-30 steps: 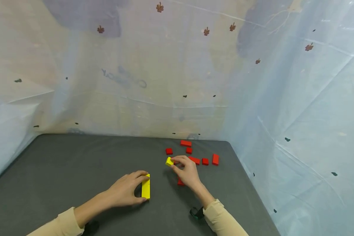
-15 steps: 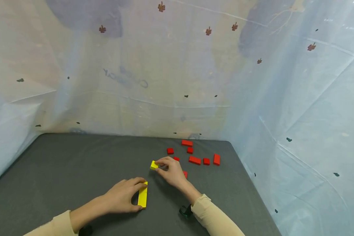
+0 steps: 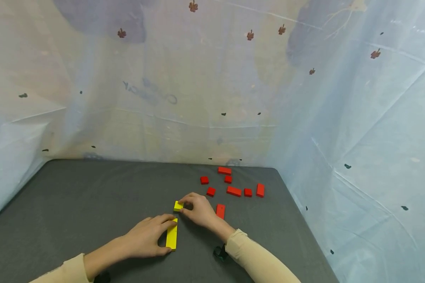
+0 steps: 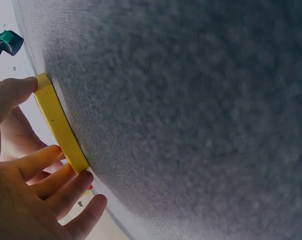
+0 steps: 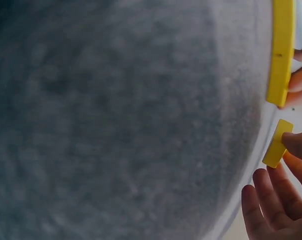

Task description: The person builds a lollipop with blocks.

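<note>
A long yellow block [image 3: 171,236] lies lengthwise on the dark table, its far end pointing away from the person. My left hand [image 3: 141,239] holds it by its two ends, thumb at the near end and fingertips at the far end. Just beyond that far end, my right hand [image 3: 201,212] pinches a short yellow block [image 3: 177,206] between thumb and fingers. In the right wrist view the short block [image 5: 277,144] shows a small gap from the long block [image 5: 281,55]. The left wrist view shows the left thumb [image 4: 21,90] on one end of the long block [image 4: 61,125].
Several red blocks, long and short, are scattered at the back right, among them a long one [image 3: 233,191] and a small one [image 3: 204,180]. Another red block [image 3: 220,211] lies close behind the right hand. Translucent sheeting [image 3: 184,129] hangs along the table's [image 3: 102,196] back and right.
My right hand has carried the short yellow block left and nearer, to the long block's far end. The left hand and long block shifted slightly nearer the person, then stayed put.
</note>
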Demonstrator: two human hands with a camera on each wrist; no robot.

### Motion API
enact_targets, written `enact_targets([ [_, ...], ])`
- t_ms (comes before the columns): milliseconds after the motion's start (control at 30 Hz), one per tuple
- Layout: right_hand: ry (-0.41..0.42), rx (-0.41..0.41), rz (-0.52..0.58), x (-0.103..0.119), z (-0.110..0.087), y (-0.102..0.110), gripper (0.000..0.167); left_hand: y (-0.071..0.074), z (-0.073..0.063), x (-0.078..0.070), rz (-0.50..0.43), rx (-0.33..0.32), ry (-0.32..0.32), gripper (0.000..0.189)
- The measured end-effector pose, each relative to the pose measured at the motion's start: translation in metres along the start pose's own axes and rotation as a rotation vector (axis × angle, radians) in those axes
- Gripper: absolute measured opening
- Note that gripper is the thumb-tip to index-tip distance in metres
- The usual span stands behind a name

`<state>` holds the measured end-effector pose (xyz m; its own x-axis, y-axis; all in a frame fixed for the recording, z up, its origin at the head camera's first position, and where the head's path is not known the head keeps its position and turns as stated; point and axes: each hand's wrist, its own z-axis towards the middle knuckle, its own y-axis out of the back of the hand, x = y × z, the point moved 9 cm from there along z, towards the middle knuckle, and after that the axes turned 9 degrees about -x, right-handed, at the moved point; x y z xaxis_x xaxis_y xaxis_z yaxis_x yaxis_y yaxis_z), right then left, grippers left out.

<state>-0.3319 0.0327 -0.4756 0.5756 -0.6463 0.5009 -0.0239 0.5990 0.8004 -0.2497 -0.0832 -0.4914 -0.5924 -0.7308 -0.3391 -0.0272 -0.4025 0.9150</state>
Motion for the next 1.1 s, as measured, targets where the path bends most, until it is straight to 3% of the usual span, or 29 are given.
enact_targets([
  [300,0.044,0.074,-0.069,0.009,-0.001,-0.010,0.026,0.007,-0.008,-0.003,0.046,-0.047,-0.009,0.069],
  [533,0.046,0.086,-0.075,0.010,0.000,-0.012,0.024,0.007,-0.013,-0.004,0.069,-0.024,0.006,0.062],
  [1100,0.090,0.118,-0.064,0.018,-0.004,-0.014,0.023,0.007,-0.015,-0.005,0.068,-0.042,0.001,0.059],
])
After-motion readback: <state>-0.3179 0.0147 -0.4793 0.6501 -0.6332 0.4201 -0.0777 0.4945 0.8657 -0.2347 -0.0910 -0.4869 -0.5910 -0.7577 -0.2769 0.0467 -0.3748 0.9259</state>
